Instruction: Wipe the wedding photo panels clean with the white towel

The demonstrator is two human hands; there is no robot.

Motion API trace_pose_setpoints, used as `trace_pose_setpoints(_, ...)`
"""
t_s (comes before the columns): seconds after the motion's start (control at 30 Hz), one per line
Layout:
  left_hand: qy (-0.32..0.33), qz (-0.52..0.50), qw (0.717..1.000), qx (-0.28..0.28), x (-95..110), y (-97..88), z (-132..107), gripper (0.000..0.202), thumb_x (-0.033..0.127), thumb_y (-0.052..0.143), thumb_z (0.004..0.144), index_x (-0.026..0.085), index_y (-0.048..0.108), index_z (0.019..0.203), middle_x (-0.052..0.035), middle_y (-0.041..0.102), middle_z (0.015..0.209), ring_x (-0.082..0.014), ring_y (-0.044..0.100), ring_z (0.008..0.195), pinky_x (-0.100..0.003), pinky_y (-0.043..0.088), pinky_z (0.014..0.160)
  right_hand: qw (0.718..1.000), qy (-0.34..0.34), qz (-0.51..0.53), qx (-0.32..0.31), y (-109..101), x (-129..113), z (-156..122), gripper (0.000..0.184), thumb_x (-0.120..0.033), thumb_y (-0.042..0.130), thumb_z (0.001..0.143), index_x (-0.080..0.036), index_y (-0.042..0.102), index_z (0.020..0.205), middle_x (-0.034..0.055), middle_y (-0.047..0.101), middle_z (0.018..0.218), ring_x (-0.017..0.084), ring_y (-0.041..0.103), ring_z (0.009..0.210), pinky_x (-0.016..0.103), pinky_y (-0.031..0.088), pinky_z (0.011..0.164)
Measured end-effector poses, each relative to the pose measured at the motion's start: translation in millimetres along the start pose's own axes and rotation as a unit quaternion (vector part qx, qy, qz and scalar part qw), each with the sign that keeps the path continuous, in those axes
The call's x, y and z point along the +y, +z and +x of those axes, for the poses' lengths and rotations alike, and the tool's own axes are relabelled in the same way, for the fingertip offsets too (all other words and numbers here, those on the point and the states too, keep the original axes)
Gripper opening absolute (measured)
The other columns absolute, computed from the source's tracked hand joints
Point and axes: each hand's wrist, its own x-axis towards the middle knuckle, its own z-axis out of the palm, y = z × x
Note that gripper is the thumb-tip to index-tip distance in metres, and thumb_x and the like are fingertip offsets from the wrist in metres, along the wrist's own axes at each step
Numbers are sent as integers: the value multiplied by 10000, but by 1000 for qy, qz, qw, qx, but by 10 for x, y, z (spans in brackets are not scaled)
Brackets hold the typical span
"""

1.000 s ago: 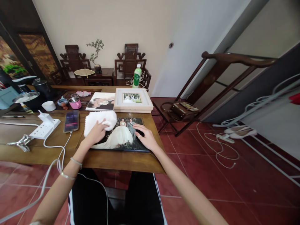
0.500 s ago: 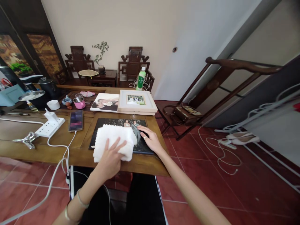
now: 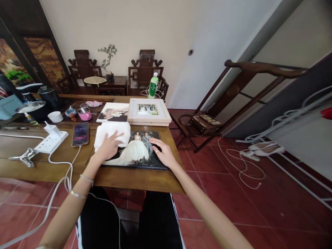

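My left hand (image 3: pixel 109 147) lies with spread fingers on a folded white cloth (image 3: pixel 103 130), pressing it onto the left part of a photo panel (image 3: pixel 135 152). The panel lies flat near the table's front edge and shows a couple in a white gown and a grey suit. My right hand (image 3: pixel 164 154), a ring on one finger, rests open on the panel's right side with its fingers stretched out. The cloth covers the panel's upper left corner and reaches close to a second photo print (image 3: pixel 112 112) behind it.
Behind lies a pale framed photo (image 3: pixel 147 110), with a green bottle (image 3: pixel 153 85) beyond. To the left are a phone (image 3: pixel 80 134), a white power strip (image 3: pixel 51 141), cables, a pink cup (image 3: pixel 84 113) and a metal stand (image 3: pixel 24 157). A wooden chair (image 3: pixel 207 121) stands right of the table (image 3: pixel 145 178).
My left hand has slid the cloth up and left across the panel, uncovering the white gown. My right hand stays on the panel's right side. The view has shifted slightly.
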Motion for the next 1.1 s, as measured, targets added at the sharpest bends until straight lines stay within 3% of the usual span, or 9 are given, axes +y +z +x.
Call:
trace_pose_setpoints(0.23,77,-61,993,-64,411,-85,-1061,483,-35,313,730,216,702,865,63,347,1515,-185,147,1466,-541,68,1191,1000,6,3,-3,-5,-16,6,316,-200,499,849,-240,709,1081,77,673,1219,239,581,1202,477,406,1076)
trace_pose_setpoints(0.33,81,-69,992,-72,470,-119,-1266,457,-46,312,725,211,684,790,83,351,1511,-171,142,1466,-499,72,1206,1000,7,2,-2,-1,-10,9,317,-195,500,844,-239,709,1078,77,675,1214,239,584,1197,477,407,1076)
trace_pose_setpoints(0.43,66,-69,994,-60,383,-140,-1097,457,-40,301,738,199,677,841,47,372,1505,-172,175,1459,-490,99,1204,1000,5,3,-4,2,-8,11,315,-193,502,840,-237,711,1072,78,678,1210,239,584,1196,476,410,1074)
trace_pose_setpoints(0.53,29,-61,996,-57,211,-158,-649,474,-28,312,757,178,676,979,-17,431,1473,-201,261,1434,-506,163,1183,1000,6,6,-4,3,-11,11,321,-194,496,841,-225,711,1077,85,676,1212,239,581,1200,471,412,1073)
trace_pose_setpoints(0.67,-19,-54,998,-2,-67,-191,-16,429,-25,328,832,125,663,1053,-64,587,1331,-222,393,1365,-455,273,1150,1000,2,9,0,3,-7,10,317,-206,499,846,-230,711,1080,78,677,1211,227,585,1196,456,411,1078)
trace_pose_setpoints(0.77,-30,-52,998,27,-274,-229,225,253,91,424,941,80,652,1049,-84,629,1245,-273,499,1263,-459,376,1081,1000,0,14,-1,-1,-3,9,316,-198,507,844,-244,709,1083,68,678,1213,226,585,1196,463,413,1076)
trace_pose_setpoints(0.83,-33,-50,998,35,-371,-249,235,218,178,477,958,84,651,1051,-71,645,1199,-280,555,1187,-448,420,1042,1000,2,17,-2,-4,-4,9,321,-189,510,841,-251,710,1083,64,677,1216,228,583,1200,470,409,1078)
trace_pose_setpoints(0.93,-38,-44,998,35,-393,-234,39,344,50,345,908,97,665,1026,-64,651,1230,-247,508,1259,-394,374,1091,1000,6,16,-4,-7,-11,10,321,-188,509,840,-248,712,1082,66,675,1220,232,579,1205,471,406,1080)
trace_pose_setpoints(1.1,-41,-45,998,15,-89,-55,-700,394,26,311,774,157,665,889,-46,459,1450,-244,298,1418,-518,172,1175,1000,4,7,-2,-1,-5,7,303,-215,506,851,-241,713,1071,72,679,1210,233,587,1193,464,411,1074)
